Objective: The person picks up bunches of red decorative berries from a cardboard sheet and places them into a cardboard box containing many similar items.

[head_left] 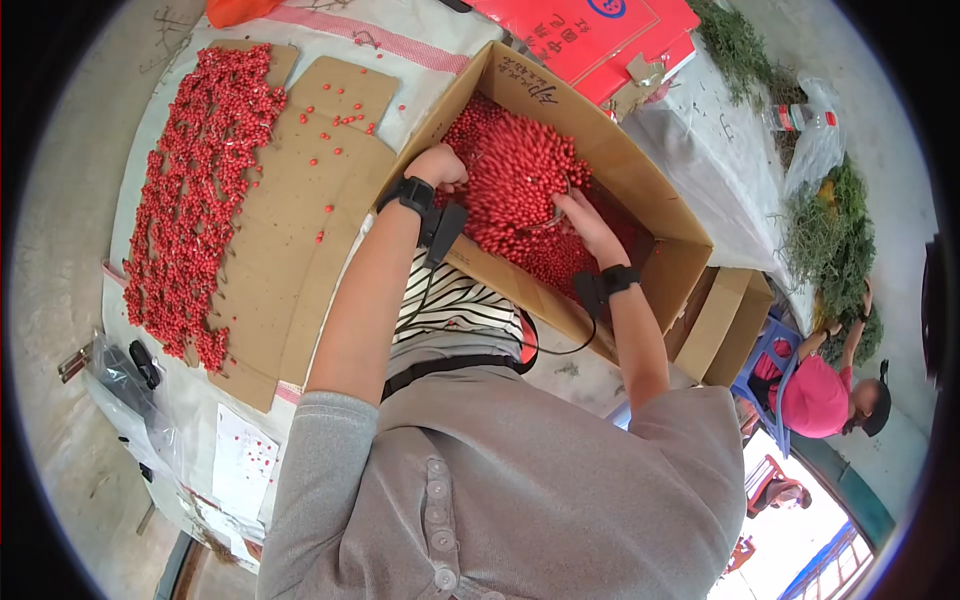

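A dense bunch of red berries (pixel 520 170) stands up inside a large cardboard box (pixel 640 185), its round tips toward me and slightly blurred. My left hand (pixel 440 167) is closed at the bunch's left side, with its fingertips partly hidden. On the right side my right hand (pixel 590 226) grips the bunch's edge, thumb and fingers pinched together where thin, stem-like strands show. More red berries (pixel 550 268) fill the box beneath and around the bunch. Black bands with small devices sit on both my wrists.
Left of the box, red berry sprigs (pixel 190 200) cover part of a flattened cardboard sheet (pixel 300 240), with loose berries scattered. A red printed box (pixel 600 40) lies beyond. A smaller open carton (pixel 725 320) stands right. Farther right, a person in pink (pixel 815 395) sits by green stems (pixel 845 240).
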`<state>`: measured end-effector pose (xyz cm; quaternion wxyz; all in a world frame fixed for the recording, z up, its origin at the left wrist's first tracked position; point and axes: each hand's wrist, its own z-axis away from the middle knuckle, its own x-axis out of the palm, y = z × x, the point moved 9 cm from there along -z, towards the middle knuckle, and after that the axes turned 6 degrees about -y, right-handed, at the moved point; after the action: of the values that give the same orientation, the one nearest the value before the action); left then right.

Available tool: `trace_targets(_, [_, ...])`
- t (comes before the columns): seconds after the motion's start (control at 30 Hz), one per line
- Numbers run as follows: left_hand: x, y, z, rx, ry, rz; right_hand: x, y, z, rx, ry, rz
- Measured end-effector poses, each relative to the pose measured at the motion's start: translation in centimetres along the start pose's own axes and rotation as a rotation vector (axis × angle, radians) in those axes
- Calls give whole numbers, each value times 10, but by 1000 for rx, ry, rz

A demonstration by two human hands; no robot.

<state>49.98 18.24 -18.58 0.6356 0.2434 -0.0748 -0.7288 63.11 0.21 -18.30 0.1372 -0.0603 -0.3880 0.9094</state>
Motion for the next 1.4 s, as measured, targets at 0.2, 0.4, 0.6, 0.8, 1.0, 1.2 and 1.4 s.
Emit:
trace_targets(0.2, [-2, 15, 2, 83, 34, -21, -70, 105, -46, 117, 398, 414])
trace_targets(0.4, [-1, 10, 8, 55, 30, -42, -5, 66, -21, 276, -8, 189])
trace_targets(0.6, [-7, 4, 5, 20, 137, -150, 0, -28, 10, -163, 192, 166])
trace_targets(0.8, [4, 13, 1, 37, -31, -56, -62, 161, -65, 411, 244, 440])
trace_targets(1.0, [2, 11, 7, -1, -10, -84, 11, 11, 10, 77, -29, 116])
trace_targets(1.2, [5, 0, -45, 47, 148, -185, -16, -9, 0, -58, 194, 180])
trace_targets(1.4, [13, 20, -16, 138, -54, 92, -48, 150, -41, 565, 243, 360])
